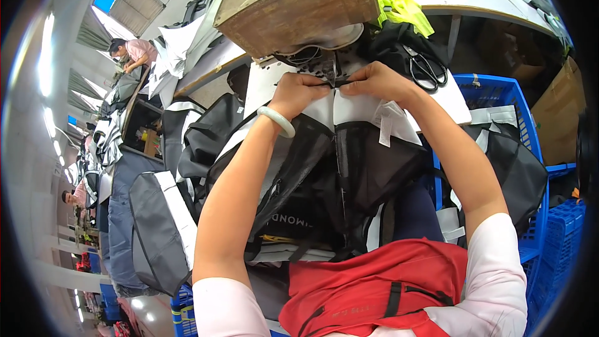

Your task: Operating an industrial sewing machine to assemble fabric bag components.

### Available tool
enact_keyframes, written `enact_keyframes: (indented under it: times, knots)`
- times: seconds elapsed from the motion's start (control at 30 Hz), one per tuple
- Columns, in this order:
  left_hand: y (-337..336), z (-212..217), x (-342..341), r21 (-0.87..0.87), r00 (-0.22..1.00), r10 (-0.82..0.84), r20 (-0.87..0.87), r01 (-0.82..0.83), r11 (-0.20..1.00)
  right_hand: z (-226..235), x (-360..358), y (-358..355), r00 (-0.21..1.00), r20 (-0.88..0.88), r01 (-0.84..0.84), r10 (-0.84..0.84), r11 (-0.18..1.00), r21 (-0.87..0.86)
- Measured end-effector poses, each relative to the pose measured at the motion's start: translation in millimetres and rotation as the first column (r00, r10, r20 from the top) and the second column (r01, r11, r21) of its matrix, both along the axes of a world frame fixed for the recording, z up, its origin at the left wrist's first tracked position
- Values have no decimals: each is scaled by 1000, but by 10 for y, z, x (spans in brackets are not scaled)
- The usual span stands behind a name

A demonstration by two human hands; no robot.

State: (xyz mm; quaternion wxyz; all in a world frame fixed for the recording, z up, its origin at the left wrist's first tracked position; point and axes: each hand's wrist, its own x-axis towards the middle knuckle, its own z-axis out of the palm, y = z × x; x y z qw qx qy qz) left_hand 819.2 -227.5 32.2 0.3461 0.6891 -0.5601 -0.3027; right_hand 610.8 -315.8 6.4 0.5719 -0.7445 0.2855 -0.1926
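Observation:
In front of me, a brown, worn sewing machine (299, 12) stands over a white work plate (454, 103) strewn with small dark bits. My left hand (293, 95), a pale bangle (276, 121) on its wrist, pinches the edge of a black and white fabric piece (368, 162) just left of the machine's needle area. On the other side, my right hand (382, 82) pinches the same edge, thumb and fingers together. The fabric hangs down toward my lap, with mesh panels and a white tag (385, 131) near my right wrist.
Black-handled scissors (425, 73) rest on dark cloth at the right of the plate. Bright yellow cloth (399, 3) lies behind. A blue crate (527, 150) holding fabric stands at right, more black and white pieces (156, 224) at left. Another person (134, 53) works far left.

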Motion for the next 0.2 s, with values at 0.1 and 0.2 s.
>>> enact_keyframes:
  times: [0.1,0.2]
  knots:
    - [20,6,27,7,999,9,-48,-9,1000,62,-4,56,999,40,-20,19,999,43]
    - [31,22,47,-24,999,19,26,-19,1000,45,-7,52,999,29,28,-29,999,18]
